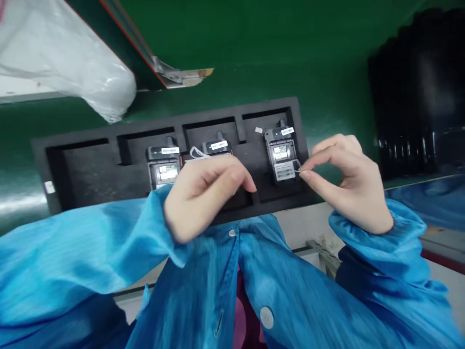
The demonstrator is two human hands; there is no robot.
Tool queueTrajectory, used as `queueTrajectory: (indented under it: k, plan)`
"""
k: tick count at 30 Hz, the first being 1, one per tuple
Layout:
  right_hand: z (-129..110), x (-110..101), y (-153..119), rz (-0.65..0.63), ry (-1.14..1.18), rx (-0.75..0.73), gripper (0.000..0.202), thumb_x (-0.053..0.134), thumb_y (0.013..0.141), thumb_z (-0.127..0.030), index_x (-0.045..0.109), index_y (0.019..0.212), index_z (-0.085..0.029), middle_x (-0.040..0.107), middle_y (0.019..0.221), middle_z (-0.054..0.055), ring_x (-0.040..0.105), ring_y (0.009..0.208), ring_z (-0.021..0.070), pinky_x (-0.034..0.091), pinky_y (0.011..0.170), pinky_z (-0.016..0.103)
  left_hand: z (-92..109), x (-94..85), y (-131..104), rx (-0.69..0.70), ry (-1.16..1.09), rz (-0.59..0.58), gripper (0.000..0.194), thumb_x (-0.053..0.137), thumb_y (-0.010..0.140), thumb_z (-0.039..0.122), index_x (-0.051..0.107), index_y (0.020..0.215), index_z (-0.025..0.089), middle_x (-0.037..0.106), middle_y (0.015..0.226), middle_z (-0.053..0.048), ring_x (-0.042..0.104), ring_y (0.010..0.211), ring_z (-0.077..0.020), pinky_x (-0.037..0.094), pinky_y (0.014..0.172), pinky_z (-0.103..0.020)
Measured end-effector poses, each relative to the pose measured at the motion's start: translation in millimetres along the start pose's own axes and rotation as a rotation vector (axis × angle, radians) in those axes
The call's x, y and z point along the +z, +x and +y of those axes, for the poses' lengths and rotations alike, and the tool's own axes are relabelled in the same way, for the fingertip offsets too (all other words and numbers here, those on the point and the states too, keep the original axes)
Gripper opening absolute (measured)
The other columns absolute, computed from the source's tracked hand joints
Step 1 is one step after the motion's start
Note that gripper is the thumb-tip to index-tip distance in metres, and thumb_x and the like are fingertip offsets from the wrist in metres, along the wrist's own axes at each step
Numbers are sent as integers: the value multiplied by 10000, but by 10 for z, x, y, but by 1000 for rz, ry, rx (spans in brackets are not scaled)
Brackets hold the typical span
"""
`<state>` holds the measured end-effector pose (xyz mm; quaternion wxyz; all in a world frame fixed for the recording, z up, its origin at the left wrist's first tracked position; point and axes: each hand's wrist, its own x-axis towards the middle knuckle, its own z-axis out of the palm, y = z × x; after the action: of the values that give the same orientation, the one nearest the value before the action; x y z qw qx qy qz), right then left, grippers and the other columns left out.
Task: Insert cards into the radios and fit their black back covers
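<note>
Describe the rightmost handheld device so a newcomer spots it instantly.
Find the long black tray on the green surface. In its right-end compartment lies the black handheld device. Unlike its two neighbours, partly hidden by the left hand and sleeve, it shows its large white lower label, beside the right hand pinching a thin white strip.

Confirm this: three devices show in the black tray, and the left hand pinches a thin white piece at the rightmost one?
Wrong hand: the head view shows the right hand pinching the thin white piece at the rightmost device. The rest holds.
</note>
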<state>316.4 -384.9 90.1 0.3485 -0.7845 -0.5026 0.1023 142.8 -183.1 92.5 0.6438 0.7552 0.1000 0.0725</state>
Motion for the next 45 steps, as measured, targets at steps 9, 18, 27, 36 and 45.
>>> queueTrajectory:
  k: [9,18,27,36,45]
  plan:
    - [507,370,225,40,-27,118,35,666,820,-220,656,788,-213,567,862,19,540,930,205,378,890,414,-452,90,478,725,1092,-359,419,490,921,377,607,1252,150,533,822,-69,465,687,-192,391,619,-349]
    - [569,398,289,50,-141,131,100,614,888,-277,623,825,-200,567,906,66,549,969,236,393,949,470,-586,138,549,594,1220,-394,531,444,961,467,520,1403,183,530,816,-81,517,778,-241,323,625,-356]
    - [570,368,291,-11,-205,97,121,575,918,-298,618,854,-205,547,899,68,562,980,248,396,966,519,-574,169,570,643,1240,-326,548,456,956,512,559,1343,138,499,754,-54,527,742,-227,337,609,-340]
    - [626,380,288,-3,-237,40,108,555,924,-303,598,871,-220,529,909,53,559,992,242,414,936,502,-563,175,560,621,1296,-345,555,429,963,533,501,1370,162,479,761,-31,535,779,-215,365,640,-325]
    - [634,273,213,42,-181,-9,180,578,899,-248,572,1078,-240,556,1019,73,551,1031,237,454,897,437,-621,192,573,598,1260,-345,602,415,951,581,504,1407,197,506,787,-55,510,751,-225,323,636,-349]
